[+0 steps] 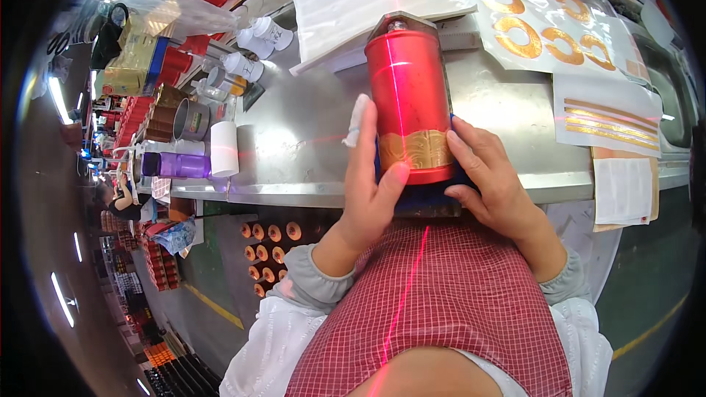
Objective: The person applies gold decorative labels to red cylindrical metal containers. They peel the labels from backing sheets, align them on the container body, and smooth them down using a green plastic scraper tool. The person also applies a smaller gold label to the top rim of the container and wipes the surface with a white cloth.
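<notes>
A glossy red cylinder [410, 88] lies in a dark-edged cradle, its near end toward me. Around its near part runs a gold patterned band [417, 150]. My left hand [369, 176] grips the left side, thumb pressed on the band and fingers stretched along the cylinder; one fingertip wears a white wrap [357, 121]. On the right side, my right hand [487, 176] has its bent fingers against the band's edge and the thumb low near the cylinder's end. Thin red laser lines cross the cylinder. The cradle's underside is hidden.
A metal table [309, 140] carries white sheets [375, 7] behind the cylinder. At right lie gold ring-shaped decals [517, 37] and a sheet with gold strips [610, 126]. White cups [272, 32], a paper roll [224, 148] and a purple bottle [180, 165] stand left.
</notes>
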Demonstrator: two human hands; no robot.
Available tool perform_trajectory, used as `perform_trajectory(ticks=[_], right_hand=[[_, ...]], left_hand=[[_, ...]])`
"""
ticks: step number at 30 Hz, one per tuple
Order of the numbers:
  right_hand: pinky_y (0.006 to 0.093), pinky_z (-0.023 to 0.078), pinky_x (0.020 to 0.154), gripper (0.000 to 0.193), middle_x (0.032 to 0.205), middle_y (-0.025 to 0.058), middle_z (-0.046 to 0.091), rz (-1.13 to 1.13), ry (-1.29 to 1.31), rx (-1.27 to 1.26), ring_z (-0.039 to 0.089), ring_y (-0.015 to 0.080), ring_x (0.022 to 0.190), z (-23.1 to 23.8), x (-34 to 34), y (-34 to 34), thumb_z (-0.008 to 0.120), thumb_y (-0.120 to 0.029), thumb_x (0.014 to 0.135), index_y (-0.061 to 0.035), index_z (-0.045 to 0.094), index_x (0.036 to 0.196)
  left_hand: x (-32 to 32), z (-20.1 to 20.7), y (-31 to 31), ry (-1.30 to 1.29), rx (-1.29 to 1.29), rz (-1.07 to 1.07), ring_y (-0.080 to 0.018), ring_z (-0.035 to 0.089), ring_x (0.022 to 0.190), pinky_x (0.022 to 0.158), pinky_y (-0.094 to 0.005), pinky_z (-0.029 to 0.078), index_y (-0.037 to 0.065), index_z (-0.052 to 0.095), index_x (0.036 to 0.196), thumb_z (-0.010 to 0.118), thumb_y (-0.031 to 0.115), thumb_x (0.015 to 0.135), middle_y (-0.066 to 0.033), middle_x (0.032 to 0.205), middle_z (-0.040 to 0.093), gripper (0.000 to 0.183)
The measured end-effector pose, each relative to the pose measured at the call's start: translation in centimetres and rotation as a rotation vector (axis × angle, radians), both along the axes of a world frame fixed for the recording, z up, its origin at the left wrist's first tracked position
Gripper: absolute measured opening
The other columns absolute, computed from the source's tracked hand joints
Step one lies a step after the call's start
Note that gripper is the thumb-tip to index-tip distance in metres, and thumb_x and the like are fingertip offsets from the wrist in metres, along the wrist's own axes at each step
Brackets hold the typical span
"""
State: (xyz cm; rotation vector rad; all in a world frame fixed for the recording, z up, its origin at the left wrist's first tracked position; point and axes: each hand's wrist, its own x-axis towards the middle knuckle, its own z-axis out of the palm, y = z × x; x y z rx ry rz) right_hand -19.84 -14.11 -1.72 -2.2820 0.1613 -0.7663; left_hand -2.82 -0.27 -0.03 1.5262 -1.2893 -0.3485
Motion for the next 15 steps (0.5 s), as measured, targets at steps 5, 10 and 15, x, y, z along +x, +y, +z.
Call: perform_trajectory(ticks=[5, 10, 15], right_hand=[[0.047, 0.043, 0.099, 0.075, 0.138, 0.0247, 0.044, -0.011, -0.014, -0.032, 0.048, 0.0417, 0.117, -0.3, 0.2, 0.1, 0.075, -0.008, 0.071, -0.0015, 0.044, 0.139], [0.0469, 0.043, 0.099, 0.072, 0.136, 0.0244, 0.046, -0.026, -0.018, -0.023, 0.048, 0.0416, 0.116, -0.4, 0.2, 0.3, 0.075, -0.008, 0.072, -0.0014, 0.046, 0.137], [0.0466, 0.043, 0.098, 0.072, 0.137, 0.0238, 0.046, -0.031, -0.009, -0.024, 0.048, 0.0418, 0.116, -0.2, 0.3, 0.3, 0.075, -0.008, 0.072, -0.0013, 0.046, 0.137]], left_hand=[[-0.3, 1.9, -1.1, 0.63, 0.118, -0.151, -0.0248, 0.022, 0.142, 0.115, -0.0369, 0.021, -0.002, -0.01, 0.15, 0.058, 0.025, 0.094, -0.0179, 0.155, 0.014, 0.092], [-0.9, 2.4, -1.7, 0.608, 0.177, -0.092, -0.0242, 0.024, 0.141, 0.114, -0.036, 0.024, -0.001, -0.013, 0.149, 0.061, 0.024, 0.093, -0.0171, 0.153, 0.017, 0.096], [-0.2, 2.2, -1.1, 0.802, 0.104, -0.099, -0.0237, 0.029, 0.14, 0.115, -0.0374, 0.023, 0.002, -0.005, 0.152, 0.058, 0.029, 0.095, -0.0146, 0.154, 0.02, 0.089]])
